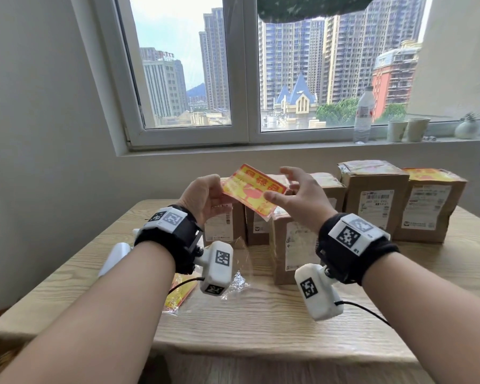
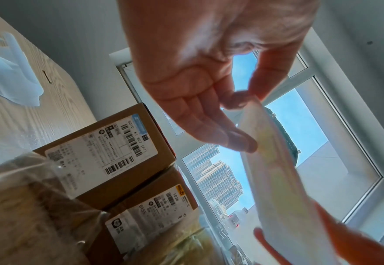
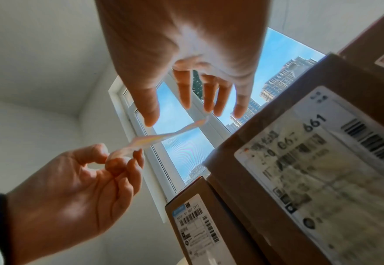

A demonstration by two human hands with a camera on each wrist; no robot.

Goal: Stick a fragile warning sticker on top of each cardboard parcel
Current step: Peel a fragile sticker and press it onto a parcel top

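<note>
One sticker (image 1: 254, 191), red and yellow, is held in the air above the row of parcels on the table (image 1: 261, 314). The left hand (image 1: 203, 196) pinches its left edge between thumb and fingers; the right hand (image 1: 299, 195) is spread with fingers relaxed just beside the other end, gripping nothing. The step looks like readying the sticker, perhaps peeling it, before it goes onto a box. Next, the right hand likely needs to take the free edge so the sticker can be lowered flat onto a bare top. Two tall parcels (image 1: 374, 199) at the right already carry stickers on top. The nearer box (image 1: 294, 245) below the hands seems unlabelled, though its top is partly hidden. A clear wrapper (image 1: 234, 284) and more stickers (image 1: 178, 296) lie on the table; what the boxes contain cannot be seen.
</note>
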